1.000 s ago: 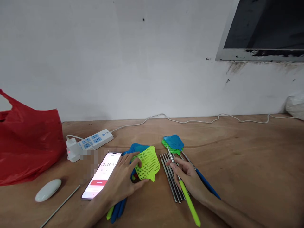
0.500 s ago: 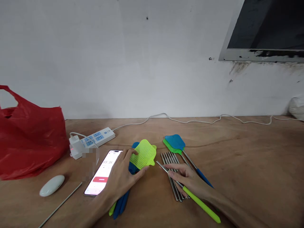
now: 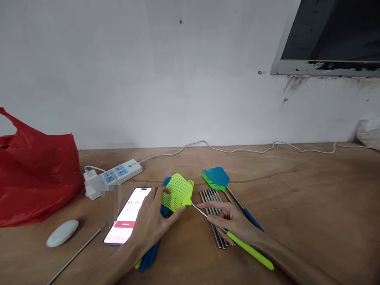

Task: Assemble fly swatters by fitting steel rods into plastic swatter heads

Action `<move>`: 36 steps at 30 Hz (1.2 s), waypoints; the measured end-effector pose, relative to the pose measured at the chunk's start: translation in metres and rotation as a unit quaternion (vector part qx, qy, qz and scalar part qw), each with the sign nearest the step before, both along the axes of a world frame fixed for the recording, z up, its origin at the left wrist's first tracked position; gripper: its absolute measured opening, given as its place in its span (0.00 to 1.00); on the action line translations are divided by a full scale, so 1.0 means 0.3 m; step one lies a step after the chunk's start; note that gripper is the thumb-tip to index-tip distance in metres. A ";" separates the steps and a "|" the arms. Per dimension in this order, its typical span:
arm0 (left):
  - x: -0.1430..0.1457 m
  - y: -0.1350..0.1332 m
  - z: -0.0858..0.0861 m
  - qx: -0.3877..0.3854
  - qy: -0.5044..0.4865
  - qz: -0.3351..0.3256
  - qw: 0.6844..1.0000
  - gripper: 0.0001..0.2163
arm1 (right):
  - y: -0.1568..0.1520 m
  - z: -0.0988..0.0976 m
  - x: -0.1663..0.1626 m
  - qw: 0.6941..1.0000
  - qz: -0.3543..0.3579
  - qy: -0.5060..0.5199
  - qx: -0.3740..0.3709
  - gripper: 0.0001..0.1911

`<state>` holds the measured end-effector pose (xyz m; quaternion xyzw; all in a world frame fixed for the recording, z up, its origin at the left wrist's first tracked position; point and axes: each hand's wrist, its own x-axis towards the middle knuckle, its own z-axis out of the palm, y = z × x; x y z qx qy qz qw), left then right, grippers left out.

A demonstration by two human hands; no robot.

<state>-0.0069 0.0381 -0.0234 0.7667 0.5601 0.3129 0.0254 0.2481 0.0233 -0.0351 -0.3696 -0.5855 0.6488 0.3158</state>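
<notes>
Phone [image 3: 127,217] with its screen lit lies on the table [image 3: 311,190] left of the yellow-green mesh head [image 3: 177,192]. Just left of that head, the left hand [image 3: 151,215] pinches its edge, fingers on the near-left rim and thumb close to the neck. Blue handles [image 3: 149,256] show on the head's near side. At its right, the neck meets the tip of a steel rod [image 3: 200,210]; how deep the tip sits I cannot tell. Right of the head lie loose metal rods [image 3: 217,237] and a blue swatter [image 3: 217,176]. Over those rods the right hand [image 3: 230,221] pinches the steel rod between thumb and fingers. Best, I judge: line rod and neck up straight, brace near the neck since mesh may flex, and push lengthwise.
</notes>
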 end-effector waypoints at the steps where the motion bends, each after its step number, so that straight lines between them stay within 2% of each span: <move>1: 0.000 0.000 0.000 0.000 0.001 -0.001 1.000 0.20 | 0.000 -0.001 0.000 1.000 0.003 0.001 -0.001 0.28; 11: 0.000 0.000 0.012 0.001 -0.025 -0.018 1.000 0.19 | 0.004 -0.009 0.003 1.000 -0.004 0.000 -0.006 0.29; 17: -0.008 0.011 0.014 -0.001 -0.128 -0.034 0.991 0.29 | 0.005 -0.022 0.001 1.000 -0.005 0.006 -0.013 0.30; 23: 0.001 0.010 0.023 -0.063 -0.243 -0.026 0.968 0.21 | 0.002 -0.018 -0.004 1.000 -0.018 0.008 -0.019 0.29; 27: 0.005 0.006 0.032 -0.110 -0.279 -0.047 0.953 0.23 | -0.004 -0.013 -0.007 0.999 -0.027 0.007 -0.021 0.29; 36: 0.017 -0.007 0.028 -0.145 -0.339 -0.105 0.924 0.25 | -0.011 -0.018 -0.010 0.999 -0.028 0.002 -0.018 0.27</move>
